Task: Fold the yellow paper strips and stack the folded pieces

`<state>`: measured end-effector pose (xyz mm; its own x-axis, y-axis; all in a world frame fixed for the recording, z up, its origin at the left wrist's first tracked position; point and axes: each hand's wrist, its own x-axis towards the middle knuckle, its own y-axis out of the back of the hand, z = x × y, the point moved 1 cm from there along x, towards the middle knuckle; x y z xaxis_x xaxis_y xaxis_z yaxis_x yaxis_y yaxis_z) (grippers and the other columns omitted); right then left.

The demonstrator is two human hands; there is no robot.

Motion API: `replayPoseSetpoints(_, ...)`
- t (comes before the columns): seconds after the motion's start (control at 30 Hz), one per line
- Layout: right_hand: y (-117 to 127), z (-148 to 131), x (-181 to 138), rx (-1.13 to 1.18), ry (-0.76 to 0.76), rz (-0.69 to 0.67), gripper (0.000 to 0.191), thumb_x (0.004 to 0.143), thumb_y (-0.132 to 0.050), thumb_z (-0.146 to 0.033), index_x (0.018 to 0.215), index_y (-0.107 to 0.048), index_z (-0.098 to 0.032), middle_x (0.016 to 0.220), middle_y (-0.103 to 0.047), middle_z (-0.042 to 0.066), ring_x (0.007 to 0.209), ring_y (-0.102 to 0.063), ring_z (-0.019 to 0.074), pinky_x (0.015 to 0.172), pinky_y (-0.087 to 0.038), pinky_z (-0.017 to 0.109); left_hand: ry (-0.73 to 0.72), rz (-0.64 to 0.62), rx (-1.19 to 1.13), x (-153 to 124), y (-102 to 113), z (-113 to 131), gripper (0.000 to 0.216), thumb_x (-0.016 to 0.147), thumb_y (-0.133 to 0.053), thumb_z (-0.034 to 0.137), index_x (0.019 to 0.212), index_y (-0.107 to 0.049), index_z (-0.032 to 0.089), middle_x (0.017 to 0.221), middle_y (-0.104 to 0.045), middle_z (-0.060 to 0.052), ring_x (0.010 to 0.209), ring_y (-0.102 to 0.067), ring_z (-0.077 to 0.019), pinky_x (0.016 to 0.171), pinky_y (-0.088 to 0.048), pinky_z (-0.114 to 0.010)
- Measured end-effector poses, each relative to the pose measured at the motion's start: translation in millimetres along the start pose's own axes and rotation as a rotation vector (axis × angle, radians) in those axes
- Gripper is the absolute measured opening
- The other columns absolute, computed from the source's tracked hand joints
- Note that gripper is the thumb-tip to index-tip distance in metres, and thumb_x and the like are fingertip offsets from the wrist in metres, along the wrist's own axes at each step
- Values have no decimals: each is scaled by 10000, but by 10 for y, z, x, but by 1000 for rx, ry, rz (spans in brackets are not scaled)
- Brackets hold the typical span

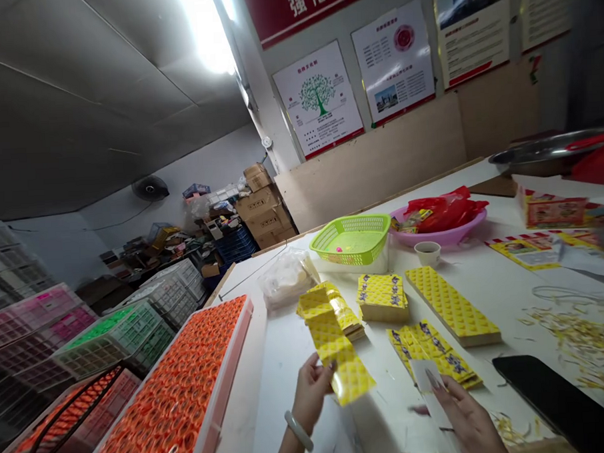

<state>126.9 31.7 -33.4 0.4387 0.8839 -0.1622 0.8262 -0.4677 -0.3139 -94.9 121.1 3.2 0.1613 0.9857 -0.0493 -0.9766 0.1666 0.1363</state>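
Observation:
My left hand point(313, 394), with a pale bangle point(298, 430) on its wrist, pinches a yellow dimpled blister strip point(346, 370). My right hand point(465, 420) grips a white card point(427, 378), slightly blurred, close to a yellow printed strip stack point(432, 353). Beyond the hands lie a loose pile of yellow strips point(330, 309), a printed stack point(381, 296) and a long dimpled stack point(451, 305). All of them rest on the white table point(294, 400). Both hands are apart from these stacks, apart from the strips they hold.
A long tray of orange capsules point(174, 392) runs along the table's left edge, with crates point(109, 338) beyond. A green basket point(350, 238), pink bowl point(437, 224), black phone point(554, 402) and yellow scraps point(579, 334) lie on the table.

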Motion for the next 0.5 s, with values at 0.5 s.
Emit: replayPoseSetpoints(0.5,94,-24,-526,-601,377,-358,329,800,-517,-543,879,-701,-283,890,-736,42,859,-689,216,711,-560,233,124,-248,-442,-849,-649,-276,469,739,-698,454,1061,-593,128,821,-695,-78,711,-650,-178,702,-498,-298)
